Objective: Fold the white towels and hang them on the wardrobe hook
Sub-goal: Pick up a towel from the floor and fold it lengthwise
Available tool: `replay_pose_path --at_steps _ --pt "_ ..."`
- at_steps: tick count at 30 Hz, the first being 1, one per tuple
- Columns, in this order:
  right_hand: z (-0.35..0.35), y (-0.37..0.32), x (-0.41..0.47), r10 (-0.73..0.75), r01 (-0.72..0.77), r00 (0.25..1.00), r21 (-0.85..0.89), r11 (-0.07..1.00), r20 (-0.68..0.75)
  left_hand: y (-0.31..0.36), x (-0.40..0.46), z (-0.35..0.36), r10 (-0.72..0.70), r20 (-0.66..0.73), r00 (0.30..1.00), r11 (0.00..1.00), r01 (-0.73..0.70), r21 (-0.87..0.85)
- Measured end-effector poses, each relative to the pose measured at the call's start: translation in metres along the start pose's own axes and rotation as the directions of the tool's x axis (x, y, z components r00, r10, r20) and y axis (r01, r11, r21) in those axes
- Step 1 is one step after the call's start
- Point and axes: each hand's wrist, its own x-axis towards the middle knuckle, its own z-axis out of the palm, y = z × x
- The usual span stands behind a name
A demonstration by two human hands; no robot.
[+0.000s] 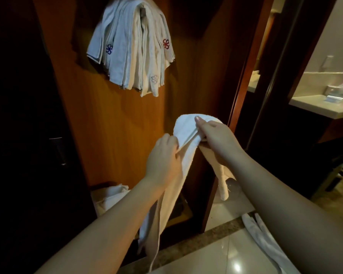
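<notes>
- While both hands work in front of the open wardrobe, a white towel [186, 133] hangs between them, draped in a hump over the right hand and trailing down toward the floor.
- The left hand [164, 155] has its grip closed on a fold of the towel's near edge, fingers curled round the cloth, the long tail of the towel falling below its wrist.
- The right hand [212, 133] holds the top of the towel: its thumb lies on the upper surface and the other fingers are tucked underneath, so its grip is closed on the cloth; a shorter end hangs behind that forearm.
- Above, a bundle of folded white towels [131, 46] hangs from a hook [142, 11] on the wooden back panel [111, 125] of the wardrobe; one carries a blue emblem, one a red one, one a pale one.
- At the bottom of the wardrobe, near its left corner, more white cloth [111, 194] lies crumpled in a heap.
- On the tiled floor [216, 258], at the lower right edge, another white towel [265, 240] lies stretched out beside the right forearm.
- Beyond the wardrobe's right edge a pale tabletop [321, 106] shows, with small items too blurred to name.
</notes>
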Motion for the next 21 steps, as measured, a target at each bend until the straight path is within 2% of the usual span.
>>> replay_pose_path --at_steps 3,5,6,8,10,12,13,16,18,21 --pt "0.006 0.003 0.000 0.047 -0.045 0.998 0.037 0.998 -0.035 0.004 -0.011 0.009 0.063 0.092 0.994 0.997 -0.067 0.042" --pt "0.007 0.009 0.002 0.048 -0.049 0.997 -0.018 0.999 -0.053 0.004 -0.017 0.013 0.060 0.170 0.984 0.997 -0.053 -0.047" --pt "0.006 0.012 0.004 0.040 -0.044 0.997 -0.047 0.998 -0.069 0.005 -0.019 0.013 0.034 0.202 0.979 0.988 -0.002 -0.156" --pt "0.004 0.012 0.005 0.029 -0.033 0.998 -0.076 0.997 -0.063 0.003 -0.017 0.009 -0.078 0.200 0.977 0.879 0.162 -0.449" --pt "0.004 0.008 0.004 0.046 -0.047 0.999 -0.067 0.997 -0.019 -0.003 -0.004 0.004 -0.274 0.158 0.949 0.699 0.309 -0.645" --pt "0.004 0.004 0.003 0.034 -0.032 0.999 -0.051 0.998 0.031 -0.010 0.013 -0.004 -0.368 0.235 0.900 0.559 0.416 -0.717" --pt "0.004 0.002 0.001 0.023 -0.021 0.999 -0.043 0.999 0.048 -0.012 0.020 -0.008 -0.357 0.294 0.886 0.539 0.453 -0.710" --pt "-0.001 -0.003 0.002 -0.009 0.013 0.995 -0.034 0.999 0.099 -0.011 0.031 -0.016 -0.276 0.395 0.876 0.548 0.481 -0.684" --pt "-0.005 -0.003 0.005 -0.015 0.020 0.993 -0.035 0.999 0.116 -0.007 0.032 -0.018 -0.288 0.311 0.906 0.586 0.423 -0.691" --pt "-0.008 -0.003 0.004 -0.028 0.036 0.991 -0.057 0.998 0.128 0.002 0.027 -0.015 -0.338 0.121 0.933 0.739 0.343 -0.580"
